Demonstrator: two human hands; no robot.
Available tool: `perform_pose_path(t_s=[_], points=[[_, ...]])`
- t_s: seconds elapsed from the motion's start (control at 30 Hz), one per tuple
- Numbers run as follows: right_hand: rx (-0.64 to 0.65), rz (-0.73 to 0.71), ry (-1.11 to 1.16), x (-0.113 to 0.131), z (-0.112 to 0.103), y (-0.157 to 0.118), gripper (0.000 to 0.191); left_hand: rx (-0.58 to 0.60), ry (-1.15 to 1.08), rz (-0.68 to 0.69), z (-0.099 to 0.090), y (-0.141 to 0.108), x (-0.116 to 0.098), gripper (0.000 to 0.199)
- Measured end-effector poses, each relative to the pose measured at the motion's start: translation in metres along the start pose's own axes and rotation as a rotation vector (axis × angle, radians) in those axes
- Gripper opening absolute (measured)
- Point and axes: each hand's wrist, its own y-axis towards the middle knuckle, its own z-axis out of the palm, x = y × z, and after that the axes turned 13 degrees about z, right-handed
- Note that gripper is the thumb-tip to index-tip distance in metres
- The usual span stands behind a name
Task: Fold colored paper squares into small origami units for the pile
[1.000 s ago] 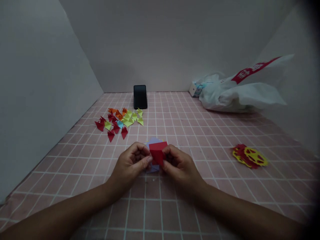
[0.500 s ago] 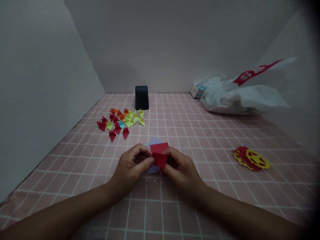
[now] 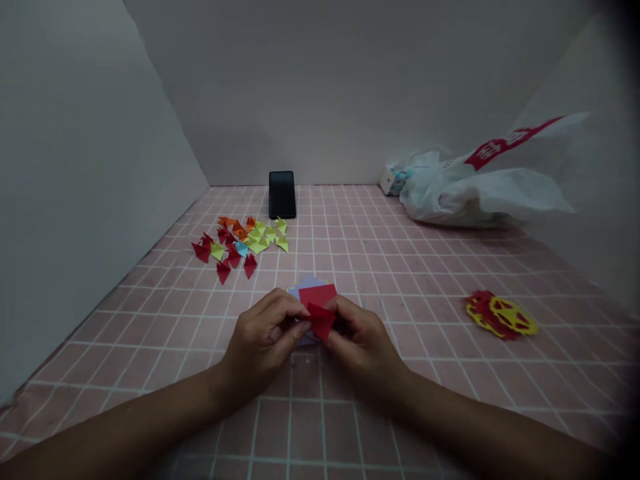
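Between my two hands is a small piece of folded red paper (image 3: pixel 321 321). My left hand (image 3: pixel 267 340) pinches its left edge between thumb and fingers. On the other side, my right hand (image 3: pixel 363 340) grips the right edge, its fingertips partly behind the paper. Just beyond and below lies a stack of paper, with a red sheet (image 3: pixel 318 293) on top and a lilac sheet (image 3: pixel 306 283) showing under it. My hands and the folded paper cover much of this stack.
Several small origami pieces (image 3: pixel 235 254) in red, orange, yellow and blue lie at the left. Behind them a black phone (image 3: pixel 282 195) leans upright. Red and yellow paper cutouts (image 3: pixel 501 315) lie at right. A white plastic bag (image 3: pixel 460 200) and a box (image 3: pixel 393 180) stand at the back right.
The left fingers have moved slightly right over the folded red paper, and its left part now tilts inward. My right hand keeps its grip. The view has shifted slightly.
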Motion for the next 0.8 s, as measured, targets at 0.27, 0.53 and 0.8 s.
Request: perform_pose_path(t_s=[0.27,0.53,0.8], points=[[0.036,0.022,-0.015,0.0013,-0.0006,-0.0003,0.012,0.079,0.131,0.051,0.0007,-0.0019,0.0018,0.014],[-0.033,-0.121,-0.174,0.0048,0.0002,-0.0046,0.016,0.115,-0.005,0.001,-0.0024,-0.0006,-0.0041,0.010],[-0.029,-0.051,-0.119,0.0030,0.0005,-0.0043,0.015,0.112,-0.161,-0.099,-0.0043,0.0013,-0.0028,0.013]])
